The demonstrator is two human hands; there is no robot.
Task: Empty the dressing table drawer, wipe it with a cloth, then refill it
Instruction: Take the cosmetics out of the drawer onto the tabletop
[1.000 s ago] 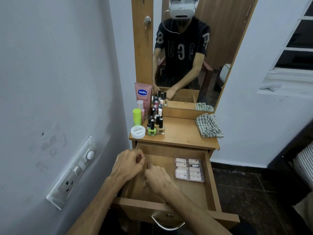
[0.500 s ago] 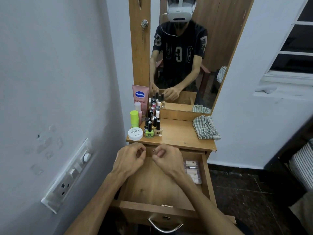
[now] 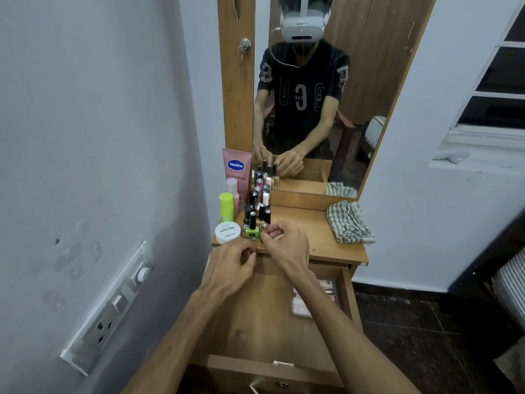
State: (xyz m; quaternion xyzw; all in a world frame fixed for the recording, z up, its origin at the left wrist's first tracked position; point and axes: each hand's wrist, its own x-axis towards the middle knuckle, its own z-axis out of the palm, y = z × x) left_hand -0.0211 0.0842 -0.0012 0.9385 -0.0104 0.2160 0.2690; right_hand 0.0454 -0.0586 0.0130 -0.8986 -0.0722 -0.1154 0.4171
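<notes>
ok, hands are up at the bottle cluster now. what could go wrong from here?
1. The right hand is setting a small item down right against the tightly packed nail polish bottles; a nudge could topple several.
2. The white jar sits at the tabletop's front corner, beside the left hand; it might get knocked off.
3. The nail tip pack in the drawer is half hidden by the forearm, easy to miss.

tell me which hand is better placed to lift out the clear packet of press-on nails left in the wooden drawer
Right, likely. The clear packet of press-on nails lies along the wooden drawer's right side, beneath the right forearm. The right hand pinches something small; the left hand sits farther away.
</notes>
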